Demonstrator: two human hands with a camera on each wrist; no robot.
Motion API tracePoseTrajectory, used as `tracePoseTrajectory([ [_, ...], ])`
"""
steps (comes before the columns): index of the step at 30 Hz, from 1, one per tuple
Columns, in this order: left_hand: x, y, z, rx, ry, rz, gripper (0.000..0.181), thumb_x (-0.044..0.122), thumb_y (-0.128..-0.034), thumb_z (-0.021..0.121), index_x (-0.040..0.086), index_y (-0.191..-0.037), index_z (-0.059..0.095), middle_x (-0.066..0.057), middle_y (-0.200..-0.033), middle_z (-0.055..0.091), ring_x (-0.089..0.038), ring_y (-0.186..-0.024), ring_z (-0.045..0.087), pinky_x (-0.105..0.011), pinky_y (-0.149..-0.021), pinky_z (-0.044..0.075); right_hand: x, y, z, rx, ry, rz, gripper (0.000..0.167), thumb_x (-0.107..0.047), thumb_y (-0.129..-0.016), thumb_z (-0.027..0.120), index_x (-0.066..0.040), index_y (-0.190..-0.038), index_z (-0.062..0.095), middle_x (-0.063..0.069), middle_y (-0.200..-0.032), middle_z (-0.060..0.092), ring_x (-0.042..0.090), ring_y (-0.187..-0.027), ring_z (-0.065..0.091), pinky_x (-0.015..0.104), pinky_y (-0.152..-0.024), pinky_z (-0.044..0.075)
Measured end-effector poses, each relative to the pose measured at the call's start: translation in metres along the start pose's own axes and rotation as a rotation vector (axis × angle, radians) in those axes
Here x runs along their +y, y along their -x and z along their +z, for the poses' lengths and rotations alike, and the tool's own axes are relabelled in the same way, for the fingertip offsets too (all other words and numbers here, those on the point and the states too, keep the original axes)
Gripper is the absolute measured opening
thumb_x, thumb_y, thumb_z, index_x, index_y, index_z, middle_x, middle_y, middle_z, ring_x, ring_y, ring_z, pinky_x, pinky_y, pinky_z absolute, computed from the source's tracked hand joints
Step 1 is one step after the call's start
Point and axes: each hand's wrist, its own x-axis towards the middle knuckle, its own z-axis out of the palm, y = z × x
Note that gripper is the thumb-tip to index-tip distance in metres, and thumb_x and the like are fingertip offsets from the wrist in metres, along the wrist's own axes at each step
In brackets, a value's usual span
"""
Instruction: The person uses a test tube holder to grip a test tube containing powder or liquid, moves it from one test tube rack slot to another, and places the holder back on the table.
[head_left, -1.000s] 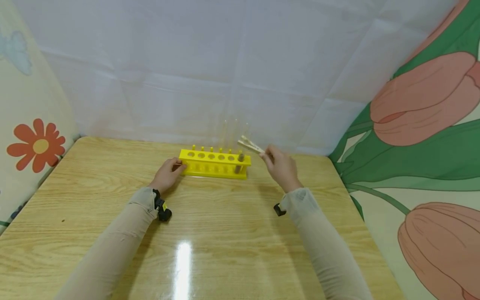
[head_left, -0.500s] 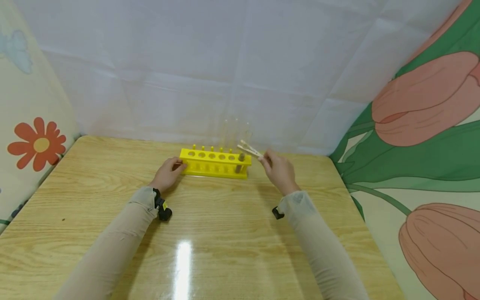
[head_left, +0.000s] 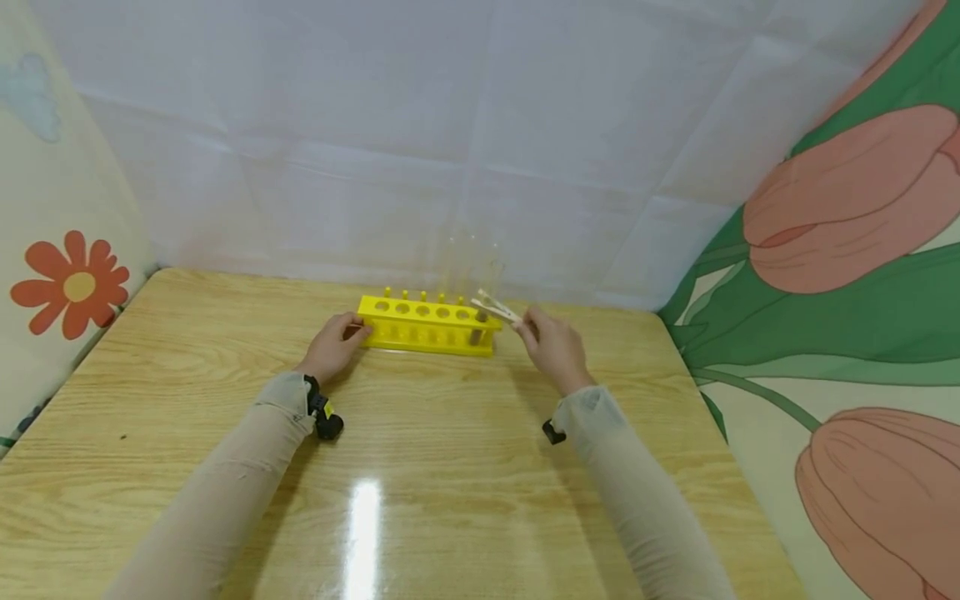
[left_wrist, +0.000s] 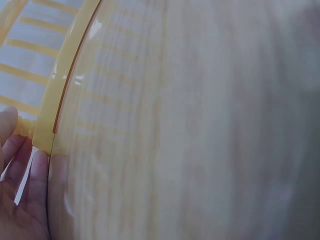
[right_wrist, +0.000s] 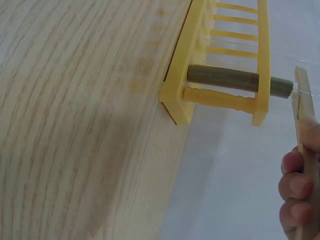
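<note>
A yellow test tube rack [head_left: 420, 320] stands upright near the table's back edge. My left hand [head_left: 328, 348] holds its left end; in the left wrist view the thumb and fingers [left_wrist: 37, 175] are around the end post. A test tube with grey-brown contents [right_wrist: 225, 77] sits in the rack's rightmost hole, its upper part clear. My right hand [head_left: 557, 350] grips a wooden test tube clamp [head_left: 497, 308] by its handle. The clamp's tip is at the clear glass just above the contents. Whether its jaws surround the tube I cannot tell.
Faint outlines of clear glass tubes [head_left: 472, 267] rise above the rack's right part. A white cloth [head_left: 337, 125] hangs behind the wooden table [head_left: 435, 467]. Printed flower sheets [head_left: 832, 200] stand at both sides.
My right hand has come down and slightly left, lowering the clamp's tip toward the top of the rack at the rightmost tube. The left hand and the rack stay in place.
</note>
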Motion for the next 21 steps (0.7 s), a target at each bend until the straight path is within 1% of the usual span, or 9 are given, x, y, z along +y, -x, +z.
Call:
tracePoseTrajectory([
  [8,-0.0024,-0.0017,0.0007,0.012,-0.013,0.008,0.039,0.028,-0.1098,0.048,-0.005,-0.129,0.054,-0.029,-0.136,0.048,-0.043,-0.123,0.049,-0.058,-0.106,0.038,0.0003,0.0029,0.0045,0.006,0.013,-0.010,0.023,-0.026,-0.102,0.065,-0.008,-0.089,0.058,0.000,-0.059,0.046,0.013,-0.048,0.034,0.029,-0.046,0.031],
  [16,0.0042,0.0007,-0.0008,0.012,-0.003,0.000,0.036,0.025,-0.1100,0.047,-0.005,-0.129,0.053,-0.030,-0.136,0.047,-0.044,-0.123,0.049,-0.058,-0.106,0.038,-0.0010,0.0033,0.0068,0.007,0.013,0.004,0.023,-0.026,-0.102,0.064,-0.008,-0.089,0.058,0.000,-0.059,0.045,0.014,-0.047,0.034,0.030,-0.046,0.030],
  [21,0.0029,-0.0005,0.0002,0.014,-0.003,0.004,0.036,0.025,-0.1100,0.048,-0.006,-0.129,0.054,-0.030,-0.136,0.048,-0.044,-0.123,0.049,-0.058,-0.106,0.039,0.0002,0.0055,0.0101,0.005,0.005,0.015,0.023,-0.025,-0.101,0.065,-0.008,-0.088,0.058,0.000,-0.059,0.045,0.013,-0.048,0.035,0.029,-0.045,0.031],
])
